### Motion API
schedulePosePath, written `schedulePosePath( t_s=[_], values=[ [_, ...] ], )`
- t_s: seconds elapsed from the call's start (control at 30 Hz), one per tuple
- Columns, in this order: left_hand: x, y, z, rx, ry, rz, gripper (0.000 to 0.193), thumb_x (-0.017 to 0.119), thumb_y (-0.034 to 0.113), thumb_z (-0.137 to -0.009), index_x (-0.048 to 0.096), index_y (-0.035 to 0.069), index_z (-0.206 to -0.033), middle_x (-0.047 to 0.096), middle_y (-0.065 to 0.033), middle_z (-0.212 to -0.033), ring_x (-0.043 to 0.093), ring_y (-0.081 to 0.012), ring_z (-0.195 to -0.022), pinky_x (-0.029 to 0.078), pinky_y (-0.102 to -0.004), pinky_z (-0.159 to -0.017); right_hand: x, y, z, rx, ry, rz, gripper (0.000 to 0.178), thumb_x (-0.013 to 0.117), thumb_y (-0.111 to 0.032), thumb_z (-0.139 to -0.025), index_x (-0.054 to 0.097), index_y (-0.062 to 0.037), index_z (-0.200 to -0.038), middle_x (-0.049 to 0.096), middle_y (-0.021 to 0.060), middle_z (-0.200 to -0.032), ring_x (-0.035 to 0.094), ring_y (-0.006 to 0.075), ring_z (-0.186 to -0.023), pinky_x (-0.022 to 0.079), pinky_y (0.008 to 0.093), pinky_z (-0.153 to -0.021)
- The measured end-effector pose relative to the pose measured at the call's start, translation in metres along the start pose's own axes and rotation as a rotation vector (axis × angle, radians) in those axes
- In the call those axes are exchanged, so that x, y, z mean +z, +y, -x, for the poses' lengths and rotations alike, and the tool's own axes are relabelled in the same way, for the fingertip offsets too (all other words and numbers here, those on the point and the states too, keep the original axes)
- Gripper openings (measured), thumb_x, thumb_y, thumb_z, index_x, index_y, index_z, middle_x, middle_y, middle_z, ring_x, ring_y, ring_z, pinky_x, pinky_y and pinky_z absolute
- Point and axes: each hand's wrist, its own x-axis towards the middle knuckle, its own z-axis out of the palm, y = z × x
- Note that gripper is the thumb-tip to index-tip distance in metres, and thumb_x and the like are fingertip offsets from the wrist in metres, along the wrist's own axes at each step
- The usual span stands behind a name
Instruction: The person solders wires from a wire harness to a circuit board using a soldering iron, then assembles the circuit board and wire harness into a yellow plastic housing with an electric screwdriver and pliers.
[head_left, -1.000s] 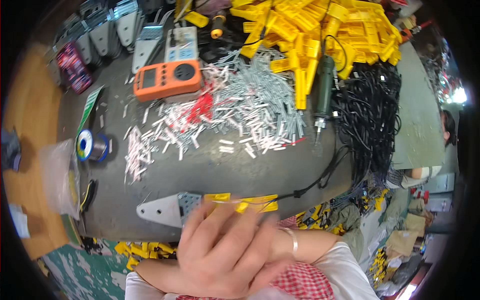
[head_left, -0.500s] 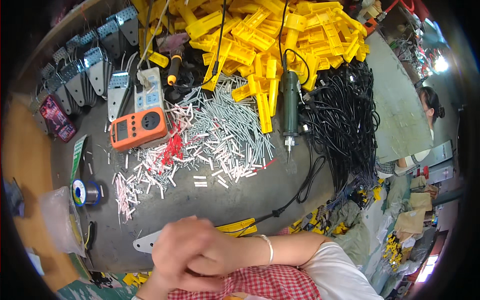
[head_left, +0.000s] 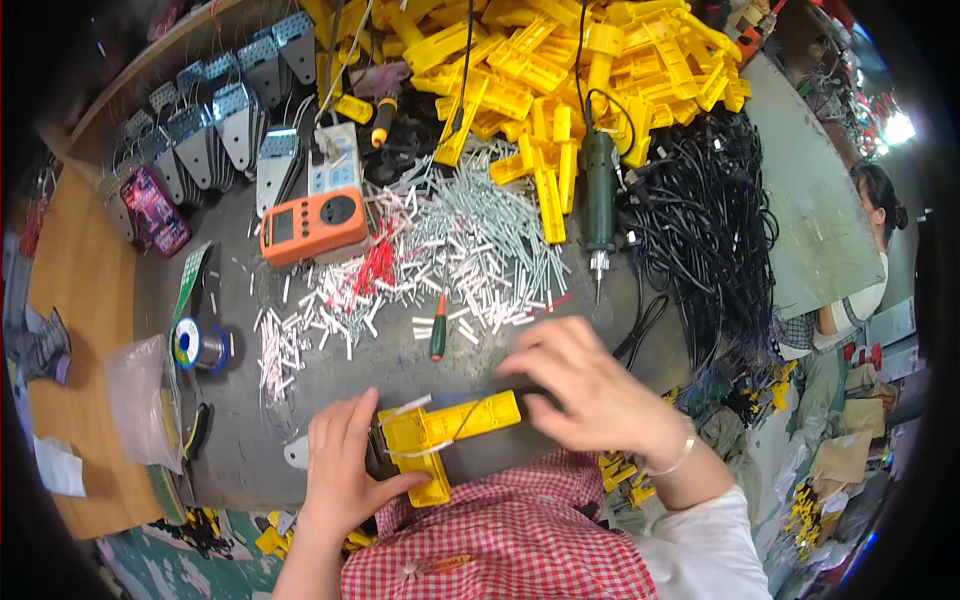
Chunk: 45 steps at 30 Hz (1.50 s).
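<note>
A yellow T-shaped plastic housing [head_left: 470,418] lies near the table's front edge, its hollow side up, with pale thin wires across it. My left hand [head_left: 340,465] grips its left end, thumb against the lower arm of the T. A grey metal plate [head_left: 296,452] sticks out to the left behind that hand. My right hand [head_left: 590,390] is at the housing's right end, fingers bent around the black cord that comes out there; the fingers partly hide the cord. Beyond the housing, a small screwdriver [head_left: 438,337] with a green handle lies by the loose tubes.
Metal screws [head_left: 520,240] and pale tubes [head_left: 280,365] are heaped mid-table beside an orange meter [head_left: 315,226]. Behind lie yellow housings [head_left: 540,65]. A green electric screwdriver [head_left: 600,200] and bundled black cords [head_left: 695,230] are at right; a solder spool [head_left: 200,346] stands left. Another person [head_left: 850,300] sits at right.
My hands, overlapping before, have come apart: the left holds the housing, the right has moved right to the cord. The small screwdriver now lies on the table. The view has shifted slightly.
</note>
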Motion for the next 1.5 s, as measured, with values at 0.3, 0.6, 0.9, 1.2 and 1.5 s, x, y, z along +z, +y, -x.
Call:
schedulePosePath(
  t_s=[0.3, 0.6, 0.9, 1.2, 1.5],
  values=[
    [0.011, 0.043, -0.031, -0.078, 0.004, 0.482, 0.062, 0.085, 0.012, -0.081, 0.061, 0.003, -0.137, 0.075, -0.0072, -0.096, 0.069, -0.0179, -0.096, 0.043, -0.0436, -0.102, 0.015, 0.028, 0.048, 0.271, 0.054, -0.238, 0.019, 0.075, -0.015, -0.089, 0.069, -0.0035, -0.103, 0.073, 0.0141, -0.097, 0.071, 0.0321, -0.095, 0.054, 0.0406, -0.086],
    [0.039, 0.028, -0.016, 0.016, 0.282, 0.326, 0.013, 0.073, 0.004, -0.088, 0.077, 0.005, -0.1, 0.073, -0.002, -0.073, 0.07, -0.0153, -0.079, 0.039, -0.0414, -0.099, 0.03, 0.053, 0.038, 0.15, -0.174, -0.089, 0.015, 0.074, -0.028, -0.092, 0.074, -0.0141, -0.097, 0.072, -0.0007, -0.083, 0.061, 0.0152, -0.074, 0.033, 0.033, -0.088],
    [0.059, 0.027, -0.023, 0.114, 0.327, 0.005, 0.013, 0.081, 0.003, -0.073, 0.071, 0.008, -0.08, 0.062, -0.0034, -0.069, 0.056, -0.0242, -0.076, 0.037, -0.0422, -0.078, 0.011, 0.058, 0.013, 0.399, -0.402, -0.345, 0.015, 0.076, -0.021, -0.09, 0.072, -0.0086, -0.095, 0.072, 0.0037, -0.089, 0.064, 0.019, -0.086, 0.034, 0.0338, -0.095],
    [0.063, 0.03, -0.021, 0.078, 0.295, -0.1, 0.017, 0.08, 0.005, -0.075, 0.068, 0.008, -0.087, 0.063, -0.003, -0.076, 0.056, -0.0244, -0.079, 0.036, -0.0447, -0.08, 0.042, -0.005, 0.007, -0.004, -0.118, -0.013, 0.023, 0.064, -0.003, -0.083, 0.063, -0.0031, -0.106, 0.057, 0.0158, -0.101, 0.062, 0.037, -0.098, 0.051, 0.0474, -0.085],
    [0.049, 0.027, 0.033, 0.273, 0.163, -0.364, 0.023, 0.076, 0.014, -0.073, 0.074, 0.013, -0.096, 0.069, 0.001, -0.105, 0.065, -0.0172, -0.104, 0.028, -0.0498, -0.089, 0.082, -0.015, -0.019, 0.215, -0.28, -0.098, 0.016, 0.064, -0.015, -0.092, 0.058, -0.0047, -0.104, 0.065, 0.0156, -0.101, 0.067, 0.0401, -0.088, 0.056, 0.0477, -0.072]
  ],
)
